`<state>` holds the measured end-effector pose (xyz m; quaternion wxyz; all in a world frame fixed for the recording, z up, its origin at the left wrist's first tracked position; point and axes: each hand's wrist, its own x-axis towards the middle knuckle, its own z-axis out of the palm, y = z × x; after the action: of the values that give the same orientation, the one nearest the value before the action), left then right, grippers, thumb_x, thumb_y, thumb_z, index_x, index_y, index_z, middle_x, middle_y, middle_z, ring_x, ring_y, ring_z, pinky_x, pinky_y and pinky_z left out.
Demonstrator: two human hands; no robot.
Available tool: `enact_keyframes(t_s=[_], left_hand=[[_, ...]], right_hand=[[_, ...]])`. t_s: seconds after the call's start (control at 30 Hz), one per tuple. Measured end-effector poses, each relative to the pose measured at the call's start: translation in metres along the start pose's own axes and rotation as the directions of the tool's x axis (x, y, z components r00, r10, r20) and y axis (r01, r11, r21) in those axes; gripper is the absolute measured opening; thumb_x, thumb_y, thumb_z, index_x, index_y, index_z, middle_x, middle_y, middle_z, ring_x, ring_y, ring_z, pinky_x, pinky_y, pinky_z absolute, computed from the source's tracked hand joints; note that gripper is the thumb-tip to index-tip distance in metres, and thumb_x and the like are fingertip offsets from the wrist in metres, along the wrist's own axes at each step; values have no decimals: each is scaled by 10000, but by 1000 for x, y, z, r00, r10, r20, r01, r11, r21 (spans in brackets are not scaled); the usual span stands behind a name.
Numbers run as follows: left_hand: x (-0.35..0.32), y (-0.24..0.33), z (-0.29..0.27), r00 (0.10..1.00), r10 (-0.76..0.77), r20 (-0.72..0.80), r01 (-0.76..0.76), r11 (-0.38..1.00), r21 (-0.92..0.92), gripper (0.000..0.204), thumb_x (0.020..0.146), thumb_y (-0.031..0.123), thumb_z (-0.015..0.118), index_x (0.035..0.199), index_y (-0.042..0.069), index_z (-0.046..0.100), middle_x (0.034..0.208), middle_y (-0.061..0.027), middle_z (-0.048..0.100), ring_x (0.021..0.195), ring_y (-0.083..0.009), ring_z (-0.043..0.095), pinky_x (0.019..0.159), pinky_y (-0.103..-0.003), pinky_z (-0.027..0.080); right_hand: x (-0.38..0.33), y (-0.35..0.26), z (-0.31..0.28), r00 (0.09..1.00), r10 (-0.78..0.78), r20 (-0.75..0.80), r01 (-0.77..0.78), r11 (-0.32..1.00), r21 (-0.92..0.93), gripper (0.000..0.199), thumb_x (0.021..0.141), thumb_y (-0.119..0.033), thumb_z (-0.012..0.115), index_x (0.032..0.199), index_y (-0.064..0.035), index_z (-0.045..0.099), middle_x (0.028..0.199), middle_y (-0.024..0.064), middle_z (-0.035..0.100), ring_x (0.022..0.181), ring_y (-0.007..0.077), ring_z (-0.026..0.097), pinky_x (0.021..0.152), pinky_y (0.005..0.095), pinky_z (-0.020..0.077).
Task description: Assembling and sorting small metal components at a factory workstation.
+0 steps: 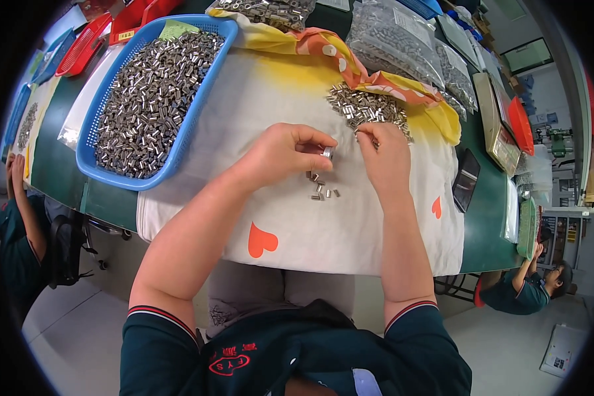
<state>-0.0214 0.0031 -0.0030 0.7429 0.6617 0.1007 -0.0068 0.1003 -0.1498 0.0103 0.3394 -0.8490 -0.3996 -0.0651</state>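
Over the white cloth [297, 247], my left hand [280, 152] pinches a small silver round metal piece [328, 152] between thumb and fingers. Its exact kind is too small to tell. Just below that hand lie several loose short metal sleeves [321, 191]. My right hand [384, 155] is at the near edge of a heap of short metal sleeves [356, 105]. The thumb and fingertips of this hand are pressed together, and anything between them is hidden.
A blue basket [201, 89] full of metal sleeves stands at the left. Bags of metal parts [389, 39] lie behind a bunched yellow-orange cloth [336, 53]. A dark phone [466, 179] rests at right on the green table [59, 158]. Other people sit at both sides.
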Motion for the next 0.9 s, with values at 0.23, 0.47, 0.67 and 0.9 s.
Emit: enact_keyframes(t_s=[0.23, 0.47, 0.67, 0.9], left_hand=[[0, -3, -2, 1000, 10, -3, -10, 1000, -19, 301, 717, 44, 666, 1006, -9, 599, 803, -26, 606, 732, -64, 548, 668, -210, 467], [3, -1, -1, 1000, -7, 0, 7, 1000, -3, 290, 721, 45, 664, 999, -7, 602, 793, -14, 596, 726, -56, 542, 660, -203, 462], [2, -1, -5, 1000, -5, 19, 6, 999, -46, 293, 731, 19, 648, 1015, -17, 583, 810, -10, 583, 753, -58, 543, 675, -194, 457], [1, -1, -3, 1000, 24, -8, -25, 979, -202, 303, 735, 7, 642, 1026, -21, 562, 857, -29, 592, 779, -72, 555, 716, -200, 466]], right_hand=[[-4, 1, -5, 980, -34, 195, 74, 977, -202, 67, 675, -52, 615, 736, -31, 599, 751, 102, 600, 729, 278, 555, 687, 379, 431], [-6, 4, -8, 973, 0, 230, 54, 972, -228, 51, 683, -31, 595, 733, -35, 604, 747, 99, 600, 729, 268, 560, 687, 370, 437], [-5, 1, -1, 977, -115, 177, 160, 951, -264, 39, 709, -45, 586, 741, -30, 602, 766, 92, 603, 713, 240, 571, 660, 335, 449], [-16, -33, -10, 972, 26, 234, -134, 878, 459, 62, 726, -12, 573, 783, -2, 597, 761, 64, 595, 694, 166, 568, 624, 255, 448]])
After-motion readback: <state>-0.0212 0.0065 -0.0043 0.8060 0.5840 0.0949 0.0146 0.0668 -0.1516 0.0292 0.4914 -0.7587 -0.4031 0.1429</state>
